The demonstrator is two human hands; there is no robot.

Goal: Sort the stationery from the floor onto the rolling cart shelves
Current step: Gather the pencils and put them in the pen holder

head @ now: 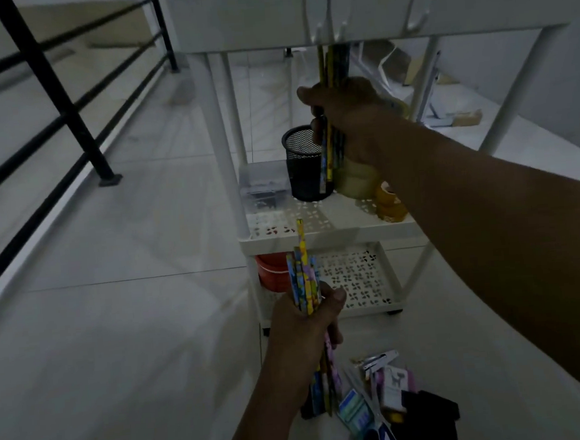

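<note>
The right hand is closed around a bunch of patterned pencils, held upright between the top and middle shelves of the white plastic rolling cart, with their lower ends just above and beside the rim of a black wire-mesh pencil cup that stands on the perforated middle shelf. The left hand, lower and nearer the camera, grips a second bundle of colourful patterned pencils (one yellow pencil sticks up higher than the rest) in front of the cart's bottom shelf. On the middle shelf, a clear plastic box sits left of the cup, and yellowish rolls of tape lie to its right, partly hidden by the right forearm. A red-orange round container rests on the bottom shelf. On the white tiled floor below the left hand lies a scatter of remaining stationery, too dim to identify piece by piece. A black metal railing runs along the left.
</note>
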